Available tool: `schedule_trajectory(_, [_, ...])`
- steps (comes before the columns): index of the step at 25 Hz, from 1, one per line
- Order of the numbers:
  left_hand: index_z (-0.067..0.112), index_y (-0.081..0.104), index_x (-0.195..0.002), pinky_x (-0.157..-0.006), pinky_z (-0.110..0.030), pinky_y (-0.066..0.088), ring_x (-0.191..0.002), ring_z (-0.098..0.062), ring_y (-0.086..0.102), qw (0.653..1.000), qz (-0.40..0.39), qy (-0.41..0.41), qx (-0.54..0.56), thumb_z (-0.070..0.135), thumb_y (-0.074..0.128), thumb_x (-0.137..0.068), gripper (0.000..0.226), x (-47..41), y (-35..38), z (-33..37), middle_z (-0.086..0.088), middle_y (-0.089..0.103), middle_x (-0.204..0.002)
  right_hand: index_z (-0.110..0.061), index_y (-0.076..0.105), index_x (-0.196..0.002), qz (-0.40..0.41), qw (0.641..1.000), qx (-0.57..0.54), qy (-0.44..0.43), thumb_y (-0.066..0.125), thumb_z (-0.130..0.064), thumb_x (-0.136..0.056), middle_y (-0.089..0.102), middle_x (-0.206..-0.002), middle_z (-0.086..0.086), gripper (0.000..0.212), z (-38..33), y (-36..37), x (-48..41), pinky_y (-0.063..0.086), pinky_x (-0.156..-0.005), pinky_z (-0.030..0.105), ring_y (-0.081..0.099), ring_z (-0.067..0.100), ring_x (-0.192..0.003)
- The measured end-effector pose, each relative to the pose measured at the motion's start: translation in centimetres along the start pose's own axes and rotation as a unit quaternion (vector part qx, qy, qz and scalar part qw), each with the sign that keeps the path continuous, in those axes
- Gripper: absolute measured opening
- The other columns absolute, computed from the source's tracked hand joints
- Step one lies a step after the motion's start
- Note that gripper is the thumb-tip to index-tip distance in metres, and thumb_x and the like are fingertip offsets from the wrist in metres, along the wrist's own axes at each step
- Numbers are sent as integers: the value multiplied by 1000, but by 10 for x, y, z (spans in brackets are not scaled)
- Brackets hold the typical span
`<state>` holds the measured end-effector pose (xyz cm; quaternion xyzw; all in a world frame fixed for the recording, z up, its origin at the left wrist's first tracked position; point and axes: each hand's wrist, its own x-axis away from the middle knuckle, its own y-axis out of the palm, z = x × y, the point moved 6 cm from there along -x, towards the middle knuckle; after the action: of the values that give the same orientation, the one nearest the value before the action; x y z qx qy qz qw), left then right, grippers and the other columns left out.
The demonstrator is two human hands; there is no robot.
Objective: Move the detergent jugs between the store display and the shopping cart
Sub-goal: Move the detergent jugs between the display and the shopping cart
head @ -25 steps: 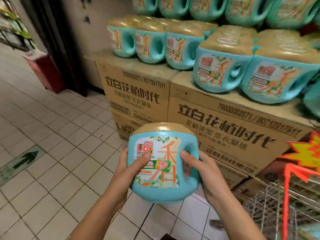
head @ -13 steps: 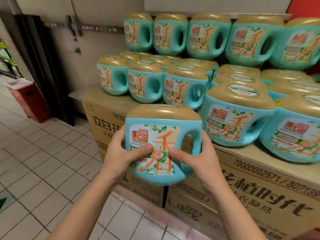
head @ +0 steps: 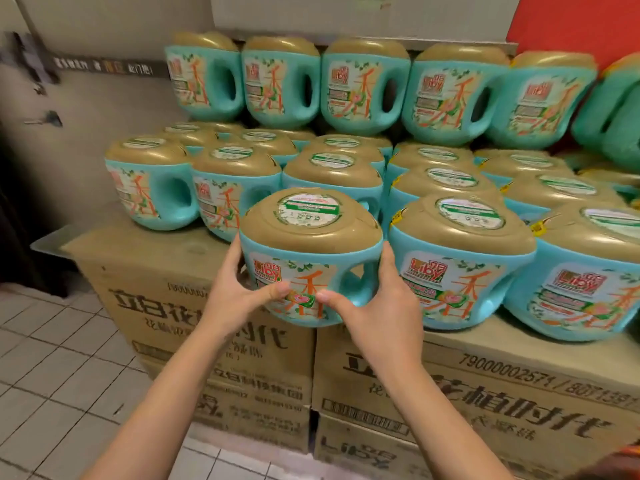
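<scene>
I hold a teal detergent jug [head: 311, 244] with a gold lid upright between both hands, at the front edge of the store display. My left hand [head: 235, 292] grips its left side, thumb across the label. My right hand [head: 377, 306] grips its right side by the handle hole, thumb on the label. The jug's base is at the level of the cardboard box top [head: 166, 247]; whether it touches the box I cannot tell. Several identical jugs [head: 460, 258] stand in rows behind and to the right. The shopping cart is out of view.
The display rests on stacked printed cardboard boxes [head: 485, 386]. A second tier of jugs [head: 363, 84] stands higher at the back. A bare patch of box top lies left of the held jug. Tiled floor [head: 59, 382] spreads to the left.
Both hands have carried the jug up from below box level and forward to the display's front row. The view has risen; the cart has dropped out of sight.
</scene>
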<state>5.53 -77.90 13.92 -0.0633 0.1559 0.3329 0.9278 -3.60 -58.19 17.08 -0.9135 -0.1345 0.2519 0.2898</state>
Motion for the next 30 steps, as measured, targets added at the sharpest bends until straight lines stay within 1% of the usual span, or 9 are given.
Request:
schedule_trajectory(2, [38, 35, -145, -100, -23, 47, -129, 1, 48, 1000, 2, -7, 5, 45, 89, -45, 114, -11, -1, -9, 20, 49, -143, -25, 16, -153, 4, 996, 87, 0, 64, -75, -65, 55, -138, -6, 112, -3, 3, -6, 51, -92, 38, 52, 19, -125])
schedule_trajectory(4, [29, 26, -149, -108, -34, 42, -135, -9, 44, 1000, 0, -18, 12, 43, 89, -46, 121, -18, -1, -17, 6, 41, -151, -21, 26, -150, 41, 987, 152, -17, 62, -72, -72, 59, -134, -3, 100, -8, -1, -9, 50, -86, 37, 57, 21, -120])
schedule_trajectory(8, [39, 29, -141, -99, -19, 47, -131, -5, 47, 1000, 10, -15, 23, 31, 88, -55, 105, -27, 0, -24, 6, 40, -151, -8, 62, -118, 218, 972, 32, -85, 75, -32, -81, 67, -106, 3, 46, 13, -38, 13, 46, -83, 22, 64, 19, -95])
schedule_trajectory(10, [42, 31, -139, -87, -10, 49, -122, 6, 51, 999, 16, -10, 35, 29, 83, -55, 99, -30, 3, -24, 13, 44, -144, -7, 53, -121, 289, 957, -32, -12, 81, -30, -76, 53, -111, 3, 57, 51, -62, 20, 39, -92, 20, 54, 19, -102])
schedule_trajectory(13, [51, 35, -129, -87, -14, 51, -116, 9, 54, 999, 23, -7, 47, 34, 83, -51, 93, -33, 10, -20, 29, 48, -129, -11, 36, -136, 249, 958, -82, 117, 85, -34, -66, 40, -129, 1, 89, 96, -67, 12, 36, -108, 36, 42, 21, -124])
schedule_trajectory(18, [43, 29, -144, -103, -30, 43, -129, -6, 44, 999, 44, -6, 1, 47, 81, -48, 109, -34, 17, -18, 15, 35, -144, -16, 35, -142, 195, 965, -122, 123, 84, -37, -66, 49, -136, 1, 93, 110, -59, 0, 41, -106, 39, 47, 18, -126])
schedule_trajectory(21, [39, 30, -147, -103, -28, 42, -130, -5, 43, 998, 63, 4, -28, 49, 81, -50, 111, -31, 20, -15, 25, 37, -134, -15, 35, -142, 208, 963, -121, 123, 84, -39, -65, 50, -136, 3, 94, 111, -56, 1, 43, -105, 43, 47, 20, -126])
schedule_trajectory(26, [35, 31, -142, -90, -12, 43, -121, -3, 46, 992, 110, -24, -60, 59, 79, -46, 111, -19, 21, -15, 20, 39, -133, -11, 36, -141, 208, 964, -106, 125, 79, -50, -63, 49, -138, 7, 98, 109, -56, 1, 40, -107, 49, 45, 23, -129])
schedule_trajectory(30, [31, 34, -141, -77, -7, 38, -108, 4, 48, 988, 105, -23, -110, 59, 77, -57, 98, -12, 21, -13, 15, 31, -136, -10, 38, -139, 216, 966, -67, 126, 79, -40, -73, 44, -135, 4, 83, 103, -61, 11, 38, -107, 41, 42, 21, -128])
